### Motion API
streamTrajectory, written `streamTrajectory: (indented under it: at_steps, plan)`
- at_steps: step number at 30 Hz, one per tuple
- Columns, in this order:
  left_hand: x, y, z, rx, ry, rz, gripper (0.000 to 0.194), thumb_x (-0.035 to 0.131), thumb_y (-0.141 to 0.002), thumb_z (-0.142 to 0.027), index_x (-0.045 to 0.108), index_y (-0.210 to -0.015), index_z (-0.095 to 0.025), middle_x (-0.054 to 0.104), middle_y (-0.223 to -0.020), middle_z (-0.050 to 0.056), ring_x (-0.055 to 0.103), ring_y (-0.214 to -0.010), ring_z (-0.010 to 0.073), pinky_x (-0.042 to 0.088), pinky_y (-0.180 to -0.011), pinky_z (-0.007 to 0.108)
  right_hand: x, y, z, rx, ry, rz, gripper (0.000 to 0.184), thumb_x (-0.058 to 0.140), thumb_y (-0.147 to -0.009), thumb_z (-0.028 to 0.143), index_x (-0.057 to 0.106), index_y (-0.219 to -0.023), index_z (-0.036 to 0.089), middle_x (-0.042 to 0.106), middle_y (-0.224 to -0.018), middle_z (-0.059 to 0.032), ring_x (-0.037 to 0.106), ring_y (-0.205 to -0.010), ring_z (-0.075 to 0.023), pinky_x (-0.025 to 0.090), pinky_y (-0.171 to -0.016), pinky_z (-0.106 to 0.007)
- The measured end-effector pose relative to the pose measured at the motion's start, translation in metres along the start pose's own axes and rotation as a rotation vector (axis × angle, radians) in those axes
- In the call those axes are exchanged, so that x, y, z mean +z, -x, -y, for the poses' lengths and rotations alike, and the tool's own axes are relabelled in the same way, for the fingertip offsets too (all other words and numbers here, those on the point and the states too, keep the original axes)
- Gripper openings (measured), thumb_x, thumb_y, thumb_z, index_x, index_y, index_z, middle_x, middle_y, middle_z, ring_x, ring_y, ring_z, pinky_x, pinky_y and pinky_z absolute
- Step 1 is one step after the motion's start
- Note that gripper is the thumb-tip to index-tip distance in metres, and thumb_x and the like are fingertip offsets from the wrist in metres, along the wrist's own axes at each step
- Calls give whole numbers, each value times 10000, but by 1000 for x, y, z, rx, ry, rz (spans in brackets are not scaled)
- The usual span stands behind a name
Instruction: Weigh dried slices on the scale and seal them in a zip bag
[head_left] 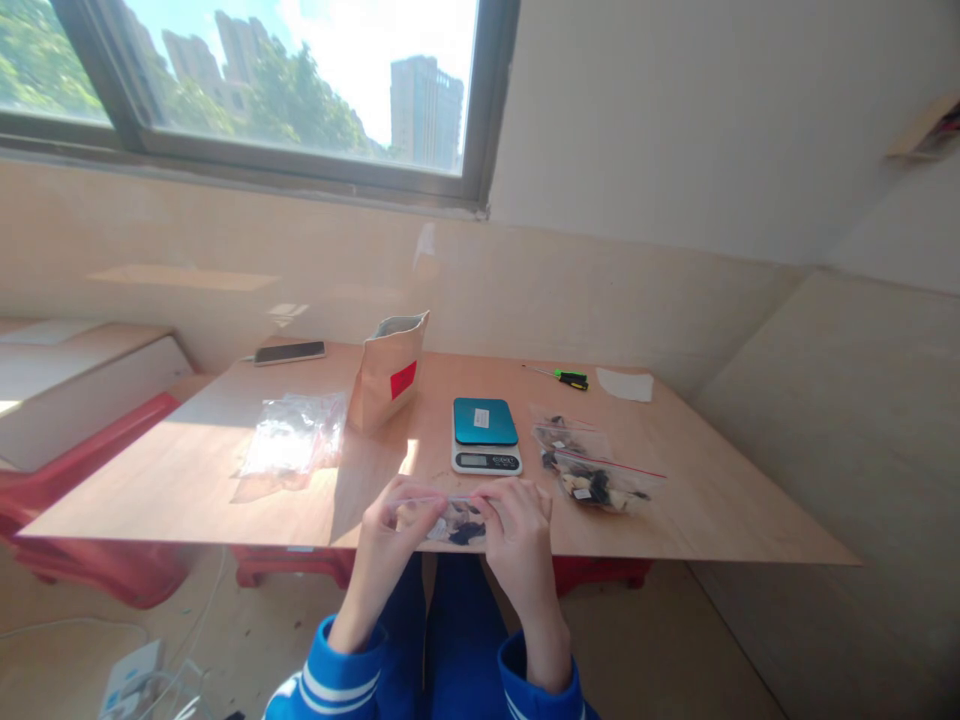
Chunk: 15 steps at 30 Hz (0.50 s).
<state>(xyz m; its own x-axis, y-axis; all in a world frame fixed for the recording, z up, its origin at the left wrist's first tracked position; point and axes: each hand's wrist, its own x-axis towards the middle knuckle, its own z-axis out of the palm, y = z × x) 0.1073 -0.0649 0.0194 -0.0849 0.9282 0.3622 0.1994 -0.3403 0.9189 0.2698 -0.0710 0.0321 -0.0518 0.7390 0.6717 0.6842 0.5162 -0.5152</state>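
Between my hands, at the table's front edge, is a clear zip bag [463, 524] with dark, dried-looking pieces inside. My left hand [401, 520] pinches its top edge on one side, and my right hand [514, 520] pinches the same edge on the other. Just beyond them stands a kitchen scale [486, 435] with a blue top and a small display; nothing but a white label shows on its plate. Right of the scale lie filled zip bags [604, 484] holding dark and pale pieces. My fingers partly hide the bag I hold.
A brown paper pouch [390, 375] with a red label stands open at the back. Flat clear bags [294, 437] lie at left, near a phone [289, 352]. Screwdrivers [564, 376] and white paper [625, 384] are at back right. Red stools [292, 565] sit under the table [712, 500].
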Motion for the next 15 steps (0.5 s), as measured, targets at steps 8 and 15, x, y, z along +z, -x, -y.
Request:
streamTrajectory:
  at_steps: [8,15]
  plan:
    - [2,2,-5,43,-19,-53,123,677,-788,-297,710,-747,-185,652,-772,26,641,-763,166,504,-671,246,11,2,1,64,21,-47,171,484,-904,118,524,-767,212,602,-769,-3,522,-779,-191,313,-778,-335]
    - [0,3,-3,58,-27,-56,121,674,-799,-300,701,-768,-186,650,-785,22,640,-770,160,508,-686,248,6,0,9,65,-32,53,102,453,-918,147,519,-880,215,607,-854,-19,537,-846,-198,316,-853,-357]
